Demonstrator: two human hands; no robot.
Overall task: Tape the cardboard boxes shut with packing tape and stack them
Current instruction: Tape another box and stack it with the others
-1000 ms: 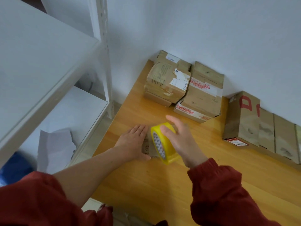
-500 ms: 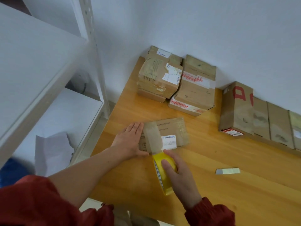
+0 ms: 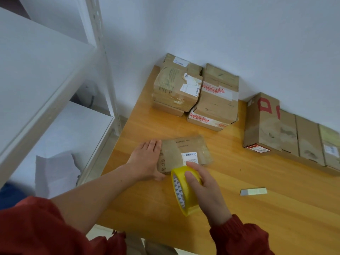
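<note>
A second ago the right hand (image 3: 204,194) holds the roll (image 3: 182,191) above the box (image 3: 191,144) and hides most of its top. Now hand and roll are at the box's near side, toward the near edge of the table (image 3: 248,229), and the box's top and white label show. A strip of tape (image 3: 170,153) now lies across the left part of that top and runs down to the roll. Compared with half a second ago, the roll is slightly closer to the box. A small white piece (image 3: 253,191), not visible a second ago, shows on the table to the right.
</note>
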